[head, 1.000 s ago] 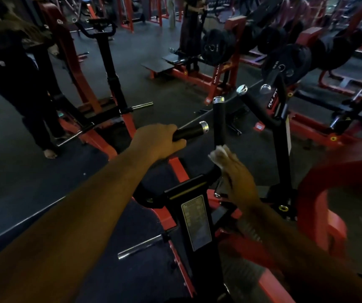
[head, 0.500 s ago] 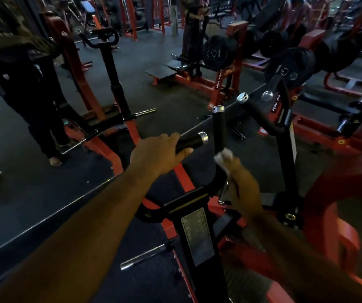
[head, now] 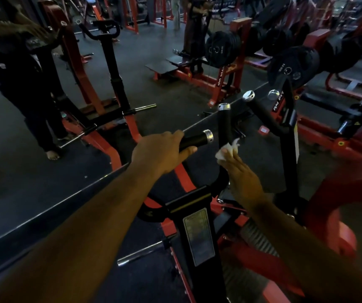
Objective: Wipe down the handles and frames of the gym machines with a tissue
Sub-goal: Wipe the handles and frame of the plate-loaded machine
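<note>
Right hand (head: 243, 178) slid tissue (head: 228, 149) up upright handle (head: 224, 125), left hand (head: 160, 152) gripping.

Crumpled white tissue (head: 228, 149) against black handle (head: 223, 125)

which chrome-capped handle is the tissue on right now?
The upright handle in the middle: right hand presses the tissue against it. Left hand grips the horizontal handle.

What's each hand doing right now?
Left hand: gripping the handle.
Right hand: holding the tissue against the upright grip.
</note>
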